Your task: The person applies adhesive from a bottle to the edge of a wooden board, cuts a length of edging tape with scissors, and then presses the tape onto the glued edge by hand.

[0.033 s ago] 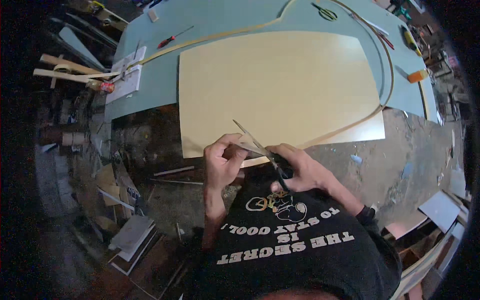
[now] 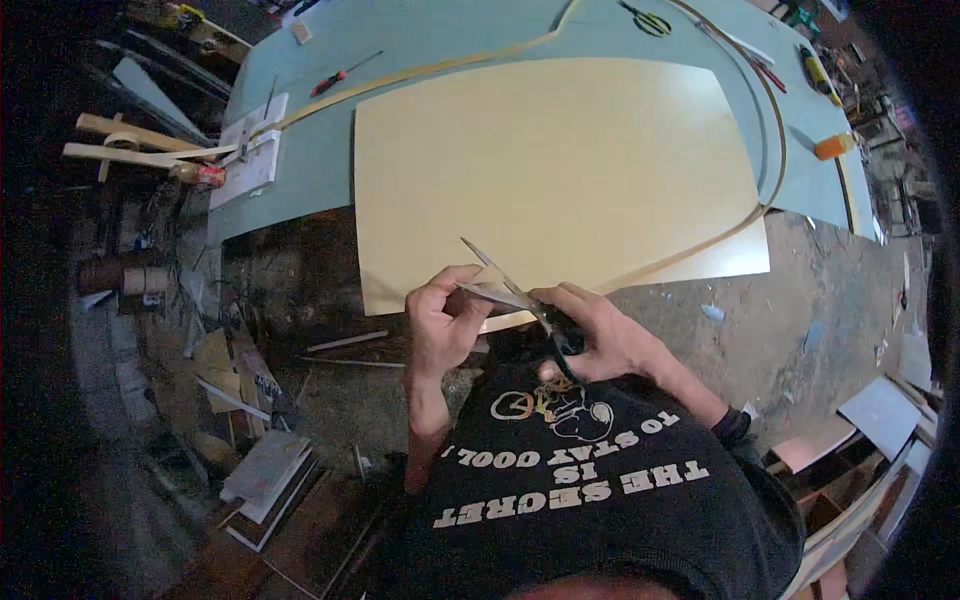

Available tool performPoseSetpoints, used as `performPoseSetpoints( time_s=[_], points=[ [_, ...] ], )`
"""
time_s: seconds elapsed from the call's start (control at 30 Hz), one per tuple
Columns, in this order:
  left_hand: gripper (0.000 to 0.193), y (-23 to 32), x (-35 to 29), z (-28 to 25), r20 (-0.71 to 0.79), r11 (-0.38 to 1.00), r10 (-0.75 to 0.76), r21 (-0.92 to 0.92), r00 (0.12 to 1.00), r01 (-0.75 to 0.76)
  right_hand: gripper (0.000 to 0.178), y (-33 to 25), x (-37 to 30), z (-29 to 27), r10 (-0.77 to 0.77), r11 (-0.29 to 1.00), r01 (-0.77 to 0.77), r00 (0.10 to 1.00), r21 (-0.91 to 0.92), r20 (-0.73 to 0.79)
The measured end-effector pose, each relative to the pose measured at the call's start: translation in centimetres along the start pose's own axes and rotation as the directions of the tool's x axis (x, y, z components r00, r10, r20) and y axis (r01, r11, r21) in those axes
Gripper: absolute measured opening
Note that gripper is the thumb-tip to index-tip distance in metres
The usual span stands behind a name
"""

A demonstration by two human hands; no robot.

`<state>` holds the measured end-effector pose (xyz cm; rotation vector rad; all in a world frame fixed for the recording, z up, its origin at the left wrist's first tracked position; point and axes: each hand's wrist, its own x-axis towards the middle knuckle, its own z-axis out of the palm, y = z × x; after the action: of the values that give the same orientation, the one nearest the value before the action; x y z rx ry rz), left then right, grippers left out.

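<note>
My right hand [image 2: 597, 332] grips a pair of scissors [image 2: 544, 325] by the dark handles, its blades spread apart and pointing up and left. My left hand [image 2: 442, 318] pinches the end of a thin pale edging strip [image 2: 508, 322], close to the lower blade; its fingertips partly hide that end. Between my hands the strip runs just below the blades, then seems to pass behind my right hand and curve off across the board's right corner. Beyond my hands lies a large cream board [image 2: 550, 165], its near edge jutting past the table.
On the pale blue table [image 2: 310, 150] lie a red screwdriver [image 2: 330, 83], green-handled snips [image 2: 648, 20], an orange bottle [image 2: 834, 147] and a yellow tool [image 2: 817, 75]. Wooden bars [image 2: 130, 155] jut out at the left. Board offcuts [image 2: 265, 475] lean on both sides of me.
The scissor blades look slightly wider apart, with the lower tip now clearer beside my left fingers. Both hands stay in nearly the same place; the whole view has shifted a little.
</note>
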<state>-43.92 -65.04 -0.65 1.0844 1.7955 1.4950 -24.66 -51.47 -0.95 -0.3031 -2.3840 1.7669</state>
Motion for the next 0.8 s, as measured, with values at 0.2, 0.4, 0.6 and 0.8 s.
performPoseSetpoints(
  time_s=[0.2, 0.4, 0.6, 0.8],
  points=[
    [0.027, -0.4, 0.6, -0.4, 0.028, 0.994, -0.065, 0.088, 0.998, 0.062, 0.084, 0.7, 0.5, 0.6, -0.044, 0.999, 0.044, 0.998, 0.015, -0.048],
    [0.020, 0.1, 1.2, -0.7, 0.059, 0.994, -0.103, 0.035, 0.993, 0.101, 0.081, 1.2, 0.8, 0.7, -0.013, 0.996, 0.015, 1.000, 0.084, -0.021],
    [0.020, 0.5, 1.5, -0.3, 0.058, 0.994, -0.083, 0.077, 0.995, 0.078, 0.084, 1.1, 0.9, 0.4, 0.071, 0.967, -0.085, 0.995, 0.239, 0.066],
    [0.023, 1.0, 1.5, -0.1, 0.059, 0.995, -0.085, 0.066, 0.995, 0.081, 0.088, 1.3, 0.9, 0.4, 0.103, 0.938, -0.141, 0.986, 0.318, 0.132]
  ],
)
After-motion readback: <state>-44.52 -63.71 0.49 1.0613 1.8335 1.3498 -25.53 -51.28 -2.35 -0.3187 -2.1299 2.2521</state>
